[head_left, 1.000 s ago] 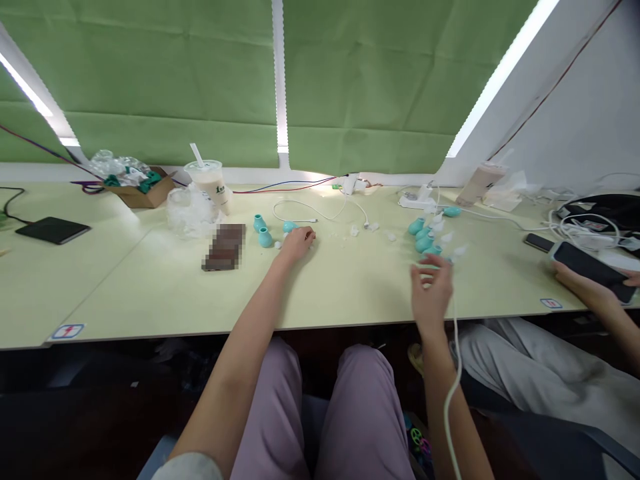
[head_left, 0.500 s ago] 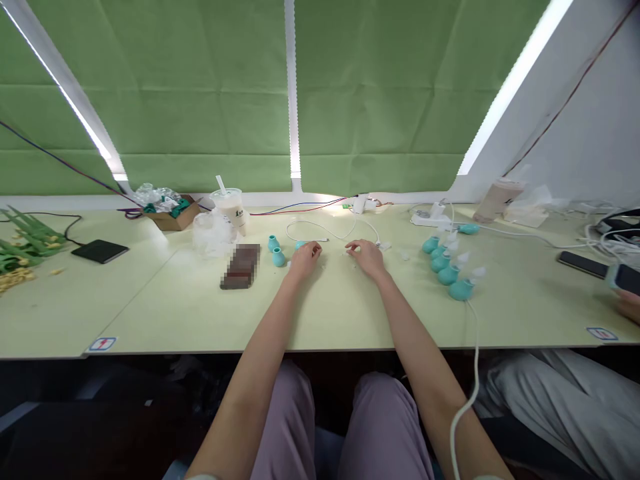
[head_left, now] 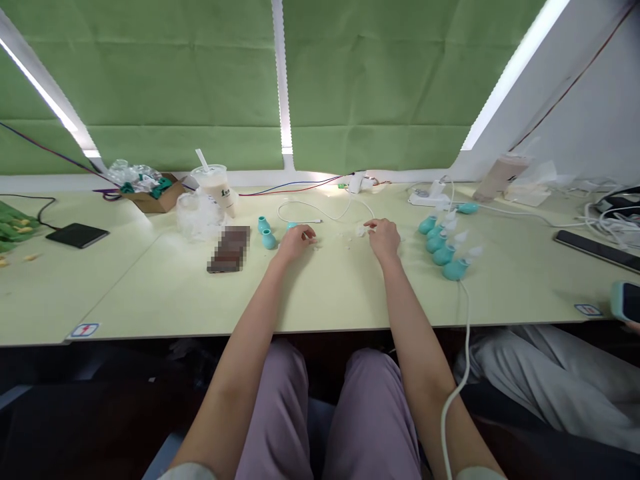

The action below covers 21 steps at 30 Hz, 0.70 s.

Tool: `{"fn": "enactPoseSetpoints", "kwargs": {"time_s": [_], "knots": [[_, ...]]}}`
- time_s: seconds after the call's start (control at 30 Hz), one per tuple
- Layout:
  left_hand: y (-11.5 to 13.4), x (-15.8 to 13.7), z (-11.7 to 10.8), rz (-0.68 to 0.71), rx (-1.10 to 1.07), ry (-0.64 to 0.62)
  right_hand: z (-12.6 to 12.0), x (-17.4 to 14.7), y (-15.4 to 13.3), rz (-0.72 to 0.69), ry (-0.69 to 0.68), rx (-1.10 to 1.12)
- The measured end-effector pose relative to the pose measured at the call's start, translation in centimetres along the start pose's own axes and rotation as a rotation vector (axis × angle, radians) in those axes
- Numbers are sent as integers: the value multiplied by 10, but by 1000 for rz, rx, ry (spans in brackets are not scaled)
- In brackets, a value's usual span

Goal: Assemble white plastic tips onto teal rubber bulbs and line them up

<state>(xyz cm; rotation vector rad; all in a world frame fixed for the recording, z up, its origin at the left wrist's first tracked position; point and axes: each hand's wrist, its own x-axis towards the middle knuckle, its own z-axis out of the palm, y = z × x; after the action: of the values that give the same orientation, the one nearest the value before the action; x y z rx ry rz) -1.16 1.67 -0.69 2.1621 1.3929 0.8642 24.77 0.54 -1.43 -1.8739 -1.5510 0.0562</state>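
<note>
My left hand [head_left: 296, 244] rests low over the table, fingers curved and apart, beside some tiny clear bits. Partly hidden behind it lies a teal bulb [head_left: 292, 226]. Two more small teal bulbs, one of them this open-necked bulb [head_left: 269, 239], stand to its left. My right hand [head_left: 385, 240] has its fingers loosely bent and apart, with the tips at a small pile of clear pieces [head_left: 361, 231]; whether they touch it is hard to see. Right of that hand, several teal squeeze bulbs with white tips [head_left: 443, 256] form a row.
A white cable [head_left: 335, 219] loops behind my hands. At the left are a blurred dark flat object [head_left: 229, 249], a plastic bag [head_left: 200, 217], a drink cup [head_left: 217, 187] and a cardboard box [head_left: 157, 200]. A power strip [head_left: 429, 198] lies at the back. Another person's phone [head_left: 625, 301] shows at right.
The view has shifted slightly. My right hand has moved right, to the clear pieces. My left hand stays near the teal bulb, its fingers a little more spread. The neighbour's phone has lowered.
</note>
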Motion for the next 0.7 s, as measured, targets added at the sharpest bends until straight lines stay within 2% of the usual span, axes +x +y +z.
{"fn": "enactPoseSetpoints", "kwargs": {"time_s": [0.23, 0.43, 0.5, 0.57, 0.63, 0.7], "knots": [[3, -2, -1, -23, 45, 34, 8, -6, -2, -148, -99, -127], [2, -2, 0, -27, 67, 22, 11, -7, -6, -279, -35, -156], [2, -2, 1, -17, 53, 40, 9, -6, -12, -253, 16, -50], [4, -2, 2, 20, 26, 85, 7, -6, -22, -190, 53, 175], [10, -2, 3, 82, -15, 132, 5, -7, -34, -147, -6, 480], [16, -2, 5, 144, -66, 146, 6, -12, -47, -153, -149, 741]]}}
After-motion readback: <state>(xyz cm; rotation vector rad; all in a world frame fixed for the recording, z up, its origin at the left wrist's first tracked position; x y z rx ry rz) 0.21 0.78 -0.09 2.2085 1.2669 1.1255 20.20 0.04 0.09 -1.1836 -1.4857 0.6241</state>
